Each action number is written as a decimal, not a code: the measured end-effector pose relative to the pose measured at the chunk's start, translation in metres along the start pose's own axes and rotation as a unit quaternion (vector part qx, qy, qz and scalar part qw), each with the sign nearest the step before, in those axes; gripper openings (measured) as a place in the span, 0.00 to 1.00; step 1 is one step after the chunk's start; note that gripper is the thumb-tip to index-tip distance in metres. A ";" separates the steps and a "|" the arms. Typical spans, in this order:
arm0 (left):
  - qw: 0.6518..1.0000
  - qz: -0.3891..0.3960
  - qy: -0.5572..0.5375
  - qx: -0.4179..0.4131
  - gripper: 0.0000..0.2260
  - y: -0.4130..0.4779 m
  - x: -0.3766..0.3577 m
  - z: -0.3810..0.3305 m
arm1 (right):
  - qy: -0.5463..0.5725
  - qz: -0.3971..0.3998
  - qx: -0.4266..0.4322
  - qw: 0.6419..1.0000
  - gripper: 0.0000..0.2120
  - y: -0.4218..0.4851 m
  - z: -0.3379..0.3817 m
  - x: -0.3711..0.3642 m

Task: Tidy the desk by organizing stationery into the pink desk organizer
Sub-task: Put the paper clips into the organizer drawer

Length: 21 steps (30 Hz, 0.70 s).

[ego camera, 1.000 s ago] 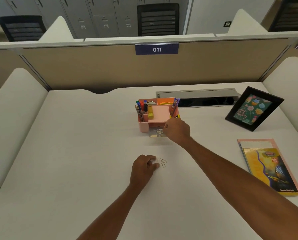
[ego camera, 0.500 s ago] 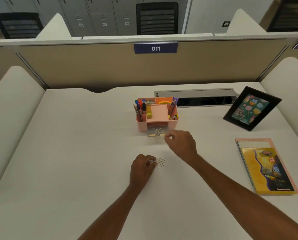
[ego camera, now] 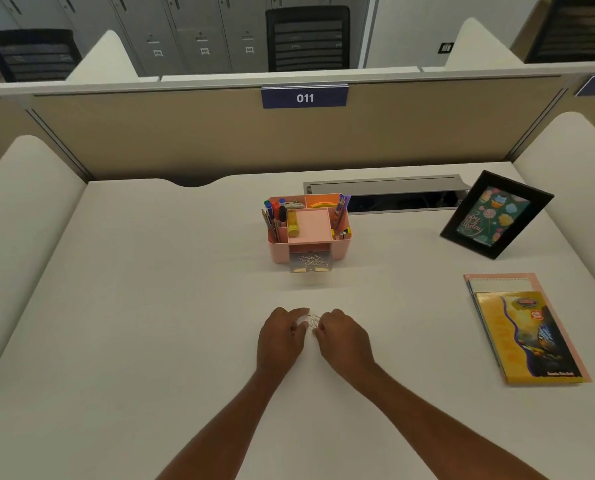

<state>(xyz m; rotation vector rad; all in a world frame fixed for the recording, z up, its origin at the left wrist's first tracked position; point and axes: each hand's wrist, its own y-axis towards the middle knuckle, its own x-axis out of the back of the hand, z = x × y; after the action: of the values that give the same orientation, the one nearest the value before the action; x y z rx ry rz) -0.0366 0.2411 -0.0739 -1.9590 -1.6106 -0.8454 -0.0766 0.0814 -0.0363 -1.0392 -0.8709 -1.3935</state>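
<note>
Paper clips (ego camera: 312, 321) between left hand (ego camera: 280, 337), right hand (ego camera: 345, 338)

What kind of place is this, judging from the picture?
Most likely an open-plan office: a desk walled by a low partition with the number plate 011, and grey lockers and black chairs behind it.

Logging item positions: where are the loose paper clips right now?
Head view, centre of the desk: the loose paper clips lie between the fingertips of the left hand and right hand, nearer the person than the open drawer of the pink organizer.
</note>
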 end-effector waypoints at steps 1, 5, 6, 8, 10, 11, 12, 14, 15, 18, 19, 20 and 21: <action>1.000 0.000 0.002 -0.003 0.14 0.000 0.000 0.000 | -0.006 -0.007 0.003 1.000 0.10 0.000 0.000 0.000; 1.000 0.006 0.010 0.000 0.12 0.001 0.000 -0.003 | -0.035 -0.011 0.009 0.999 0.08 -0.001 0.003 -0.003; 1.000 0.008 0.009 0.001 0.12 0.001 0.000 -0.003 | -0.045 -0.014 0.011 0.999 0.08 -0.001 0.003 -0.003; 1.000 0.009 0.010 0.001 0.12 0.001 0.000 -0.004 | -0.074 -0.029 0.025 0.997 0.11 0.000 0.004 -0.004; 1.000 0.008 0.008 0.002 0.12 0.001 0.001 -0.004 | -0.105 -0.035 0.046 0.993 0.14 0.001 0.005 -0.005; 1.000 0.008 0.007 0.003 0.12 0.001 0.001 -0.004 | -0.115 -0.034 0.056 0.991 0.15 0.001 0.006 -0.004; 1.000 0.009 0.008 0.003 0.12 0.001 0.001 -0.005 | -0.121 -0.031 0.063 0.990 0.15 0.001 0.006 -0.004; 1.000 0.010 0.009 0.002 0.12 0.001 0.001 -0.004 | -0.117 -0.024 0.061 0.991 0.15 0.002 0.005 -0.003; 1.000 0.009 0.010 0.001 0.12 0.001 0.001 -0.004 | -0.108 -0.020 0.053 0.993 0.14 0.004 0.004 -0.004; 1.000 0.012 0.013 0.002 0.12 0.001 0.002 -0.003 | -0.068 -0.005 0.024 0.997 0.11 0.008 0.001 0.000; 1.000 0.014 0.016 0.003 0.12 0.001 0.002 -0.004 | -0.046 0.006 0.010 0.999 0.08 0.009 -0.001 0.002; 1.000 0.015 0.019 0.005 0.12 0.001 0.002 -0.004 | -0.031 0.003 -0.001 1.000 0.06 0.011 -0.004 0.001; 1.000 0.016 0.022 0.006 0.12 0.001 0.002 -0.005 | -0.016 0.010 -0.016 1.000 0.08 0.013 -0.007 0.001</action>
<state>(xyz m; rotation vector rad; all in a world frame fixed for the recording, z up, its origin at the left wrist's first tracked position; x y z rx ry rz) -0.0364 0.2392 -0.0688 -1.9386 -1.5508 -0.8580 -0.0647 0.0731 -0.0382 -1.0947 -0.8625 -1.3821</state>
